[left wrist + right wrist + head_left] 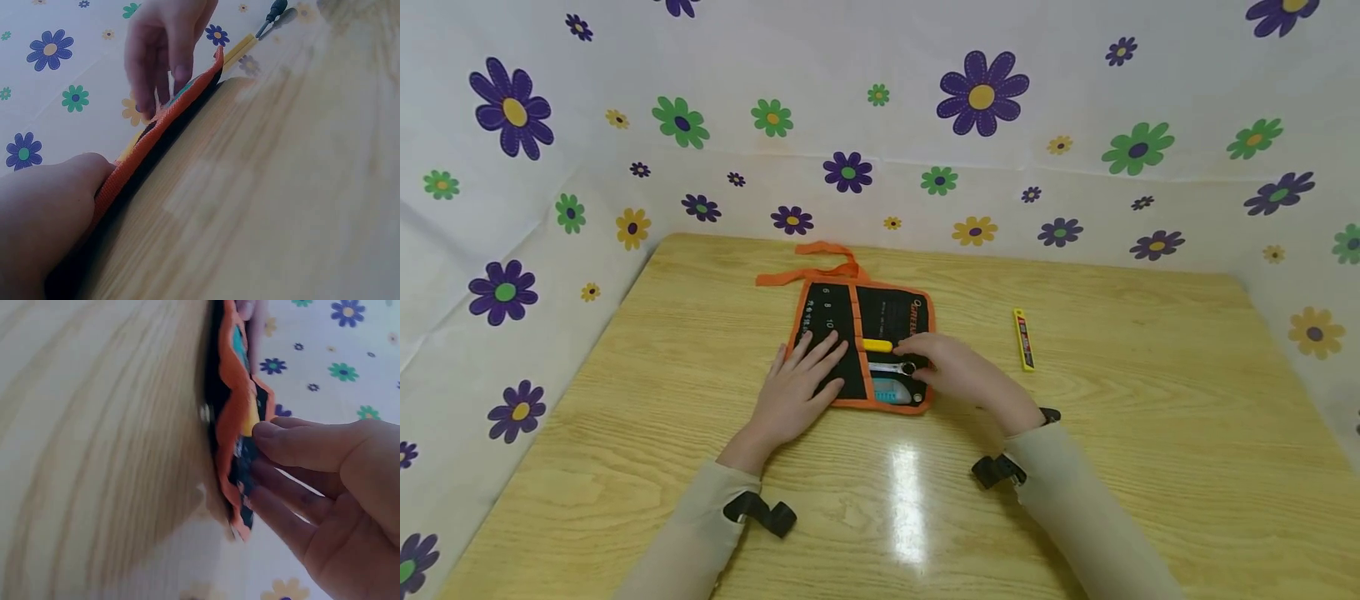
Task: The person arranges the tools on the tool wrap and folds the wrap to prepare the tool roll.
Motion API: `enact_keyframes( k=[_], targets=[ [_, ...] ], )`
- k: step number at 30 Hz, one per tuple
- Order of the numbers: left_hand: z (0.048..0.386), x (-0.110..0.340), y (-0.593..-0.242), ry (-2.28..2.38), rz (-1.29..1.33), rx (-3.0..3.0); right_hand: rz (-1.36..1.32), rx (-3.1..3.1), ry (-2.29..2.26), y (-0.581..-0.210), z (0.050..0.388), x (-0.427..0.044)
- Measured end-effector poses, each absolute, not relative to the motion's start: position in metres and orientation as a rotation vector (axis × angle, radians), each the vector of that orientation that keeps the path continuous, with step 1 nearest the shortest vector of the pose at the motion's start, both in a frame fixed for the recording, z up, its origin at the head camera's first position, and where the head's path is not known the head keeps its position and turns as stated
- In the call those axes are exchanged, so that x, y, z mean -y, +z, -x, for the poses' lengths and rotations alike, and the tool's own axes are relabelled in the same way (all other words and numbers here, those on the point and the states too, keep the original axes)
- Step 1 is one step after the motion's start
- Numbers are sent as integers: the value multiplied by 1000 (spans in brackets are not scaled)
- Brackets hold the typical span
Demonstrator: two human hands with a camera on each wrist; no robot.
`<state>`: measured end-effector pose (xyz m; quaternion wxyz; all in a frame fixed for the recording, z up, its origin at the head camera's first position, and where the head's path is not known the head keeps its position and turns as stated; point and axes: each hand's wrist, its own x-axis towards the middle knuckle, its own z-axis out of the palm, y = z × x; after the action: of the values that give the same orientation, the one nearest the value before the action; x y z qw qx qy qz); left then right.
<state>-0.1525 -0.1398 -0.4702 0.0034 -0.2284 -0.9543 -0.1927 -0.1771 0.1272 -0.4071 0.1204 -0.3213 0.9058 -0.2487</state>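
Note:
A black tool roll with orange trim (891, 312) lies spread on the table. Its pockets hold a yellow-handled item (877, 345), a silver wrench (889, 367) and a teal-and-clear item (891, 391). My left hand (793, 396) rests on the roll's left part, fingers spread. Over the roll's right side, my right hand (958, 371) has loosely bent fingers by the ends of the yellow item and wrench. In the right wrist view its thumb (269, 430) is against or very near the yellow item (251, 419); contact is unclear.
A slim yellow box (1024, 340) with a dark label lies right of the roll. Orange tie straps (827, 262) trail off its far edge. In the left wrist view, a dark-handled tool like a screwdriver (275, 14) shows farther off. A flowered cloth (850, 100) hangs behind the table.

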Motion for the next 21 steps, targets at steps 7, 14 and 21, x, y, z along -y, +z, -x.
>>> enact_keyframes(
  k=[7,14,21],
  targets=[
    [152,141,-472,-621,713,2983,886,-2678,-781,-400,159,-159],
    [152,140,-471,-632,721,2967,703,-2757,-857,-398,156,-193],
    [152,140,-470,-632,715,2976,484,-2844,-917,-398,162,-220]
  ],
)
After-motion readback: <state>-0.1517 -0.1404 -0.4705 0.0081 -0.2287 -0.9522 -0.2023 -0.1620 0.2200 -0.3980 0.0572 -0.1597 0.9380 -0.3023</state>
